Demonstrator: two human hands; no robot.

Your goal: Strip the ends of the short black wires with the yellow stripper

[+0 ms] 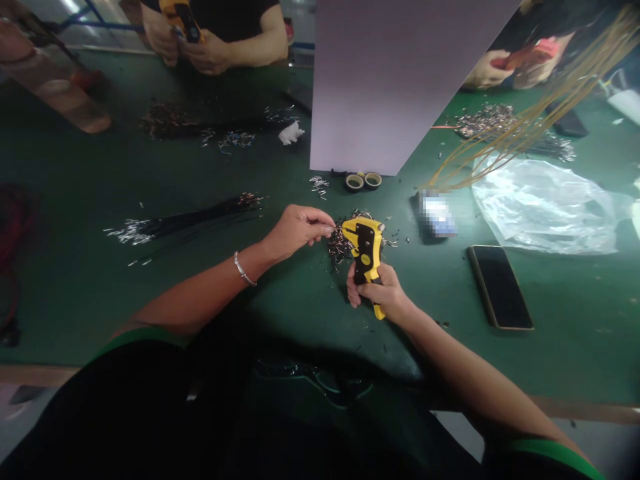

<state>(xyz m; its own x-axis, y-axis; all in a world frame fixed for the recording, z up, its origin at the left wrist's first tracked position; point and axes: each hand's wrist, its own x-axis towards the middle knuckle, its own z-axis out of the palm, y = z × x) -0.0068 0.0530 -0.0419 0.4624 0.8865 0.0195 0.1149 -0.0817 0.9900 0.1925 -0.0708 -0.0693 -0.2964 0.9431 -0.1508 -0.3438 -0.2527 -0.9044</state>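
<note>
Wire bundle [195, 219]: well left of yellow-black hand tool [369, 252]; bare green table [100, 287] on its near side, open to table edge. Left hand [300, 230]: just left of tool head, thumb and fingertips pressed together; pinched item too small to identify. Clippings pile [339, 248]: around tool head. Panel [385, 87]: blocks space beyond tool. Right hand [383, 288]: wrapped round tool handle. Phone [501, 287]: right of tool, open gap between.

With the yellow-and-black tool [367, 253] as landmark, my right hand [383, 288] grips its handle; my left hand [303, 228] pinches near its head, above dark scraps [339, 248].
</note>
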